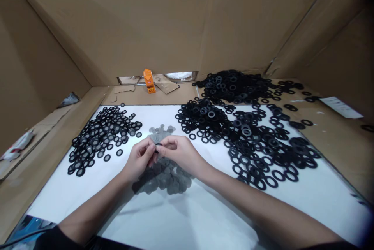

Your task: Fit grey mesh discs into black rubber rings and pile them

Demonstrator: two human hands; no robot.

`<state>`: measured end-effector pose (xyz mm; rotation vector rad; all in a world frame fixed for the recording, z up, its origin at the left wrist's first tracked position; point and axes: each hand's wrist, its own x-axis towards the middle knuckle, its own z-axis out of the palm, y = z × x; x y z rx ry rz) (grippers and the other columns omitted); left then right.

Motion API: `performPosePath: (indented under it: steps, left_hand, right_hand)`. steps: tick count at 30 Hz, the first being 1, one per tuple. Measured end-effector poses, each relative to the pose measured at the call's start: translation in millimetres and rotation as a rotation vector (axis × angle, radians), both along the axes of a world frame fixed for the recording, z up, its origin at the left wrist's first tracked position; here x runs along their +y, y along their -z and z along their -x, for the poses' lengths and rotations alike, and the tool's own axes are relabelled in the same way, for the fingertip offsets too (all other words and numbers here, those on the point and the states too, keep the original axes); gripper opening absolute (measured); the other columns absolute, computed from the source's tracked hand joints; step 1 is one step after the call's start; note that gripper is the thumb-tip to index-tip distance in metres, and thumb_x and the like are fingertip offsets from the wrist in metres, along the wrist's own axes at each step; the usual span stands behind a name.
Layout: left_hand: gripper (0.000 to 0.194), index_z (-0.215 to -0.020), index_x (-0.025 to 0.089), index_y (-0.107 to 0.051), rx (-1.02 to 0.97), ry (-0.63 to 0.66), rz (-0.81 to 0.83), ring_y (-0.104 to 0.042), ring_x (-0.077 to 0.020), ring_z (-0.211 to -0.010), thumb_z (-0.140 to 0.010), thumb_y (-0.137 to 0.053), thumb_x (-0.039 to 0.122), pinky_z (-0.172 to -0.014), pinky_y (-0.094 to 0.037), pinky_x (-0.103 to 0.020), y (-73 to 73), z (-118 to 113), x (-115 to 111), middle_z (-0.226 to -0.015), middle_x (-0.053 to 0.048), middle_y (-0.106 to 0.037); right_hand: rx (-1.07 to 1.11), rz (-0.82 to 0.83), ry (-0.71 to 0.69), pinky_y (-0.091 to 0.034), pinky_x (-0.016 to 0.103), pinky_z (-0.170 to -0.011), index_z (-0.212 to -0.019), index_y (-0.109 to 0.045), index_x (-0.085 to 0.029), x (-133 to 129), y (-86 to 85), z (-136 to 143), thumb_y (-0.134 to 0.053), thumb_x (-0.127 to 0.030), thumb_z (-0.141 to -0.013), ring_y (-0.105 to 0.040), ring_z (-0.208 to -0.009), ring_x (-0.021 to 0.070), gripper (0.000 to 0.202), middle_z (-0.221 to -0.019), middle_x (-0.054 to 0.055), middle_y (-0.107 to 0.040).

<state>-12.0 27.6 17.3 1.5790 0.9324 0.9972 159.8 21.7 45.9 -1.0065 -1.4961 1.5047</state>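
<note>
My left hand (pixel 142 155) and my right hand (pixel 177 149) meet over the middle of the white board. Thumbs and fingertips of both pinch one small black rubber ring (pixel 158 147) between them. Whether a disc sits inside it is hidden by the fingers. Below and behind my hands lies a pile of thin grey mesh discs (pixel 172 180). To the left spreads a heap of black rings with grey discs in their centres (pixel 102 129). On the right, loose black rings (pixel 263 145) with open centres lie in a wide heap.
Another dark mound of rings (pixel 233 84) rests on the cardboard behind the white board (pixel 204 219). An orange box (pixel 149 80) stands near a slot in the back cardboard wall (pixel 152 20). A white card (pixel 341 108) lies at right, a white tube-like object (pixel 19 145) at left.
</note>
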Motion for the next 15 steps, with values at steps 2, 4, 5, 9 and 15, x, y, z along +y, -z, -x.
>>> performPosePath:
  steps: [2, 4, 5, 9, 15]
  left_hand:
    - [0.035, -0.065, 0.016, -0.049, 0.025, -0.070, -0.018, -0.040, -0.0052, -0.039, -0.092, -0.048, 0.039, -0.040, -0.029, -0.017, 2.4, -0.5, -1.4, -0.050, 0.004, -0.050]
    - [0.034, -0.065, 0.016, -0.050, 0.053, -0.113, -0.026, -0.040, -0.0047, -0.038, -0.092, -0.049, 0.037, -0.039, -0.029, -0.017, 4.6, -1.1, -2.4, -0.050, 0.004, -0.052]
    - [0.034, -0.065, 0.015, -0.050, 0.068, -0.124, -0.028, -0.040, -0.0045, -0.037, -0.091, -0.049, 0.037, -0.039, -0.029, -0.016, 5.4, -1.5, -2.9, -0.050, 0.003, -0.053]
    - [0.034, -0.064, 0.015, -0.050, 0.096, -0.125, -0.022, -0.043, -0.0040, -0.034, -0.091, -0.050, 0.036, -0.037, -0.031, -0.015, 6.1, -3.5, -5.1, -0.049, 0.003, -0.055]
    - [0.030, -0.066, 0.016, -0.052, 0.114, -0.163, -0.048, -0.046, -0.0052, -0.034, -0.090, -0.051, 0.034, -0.037, -0.034, -0.016, 7.2, -3.6, -6.5, -0.049, 0.003, -0.057]
  right_hand:
    - [-0.074, -0.048, 0.034, -0.043, 0.025, -0.060, -0.073, -0.066, -0.015, 0.3, -1.0, -0.6, -0.059, -0.032, -0.081, -0.061, -0.067, 0.0163, 0.020, -0.071, 0.004, -0.069]
    - [-0.156, -0.074, 0.061, -0.040, 0.024, -0.058, -0.071, -0.067, -0.015, 0.5, -3.1, -1.3, -0.059, -0.029, -0.081, -0.058, -0.064, 0.0149, 0.019, -0.069, 0.003, -0.068]
    - [-0.197, -0.087, 0.075, -0.039, 0.023, -0.057, -0.070, -0.067, -0.015, 0.5, -4.3, -1.8, -0.059, -0.027, -0.080, -0.056, -0.062, 0.0143, 0.018, -0.067, 0.003, -0.067]
    - [-0.306, -0.137, 0.114, -0.037, 0.023, -0.056, -0.066, -0.066, -0.015, 0.5, -7.0, -5.1, -0.059, -0.022, -0.079, -0.053, -0.061, 0.0128, 0.016, -0.064, 0.001, -0.064]
    - [-0.348, -0.165, 0.080, -0.038, 0.022, -0.057, -0.070, -0.067, -0.016, 4.5, -3.8, -8.4, -0.061, -0.027, -0.078, -0.055, -0.062, 0.0126, 0.015, -0.066, 0.000, -0.064]
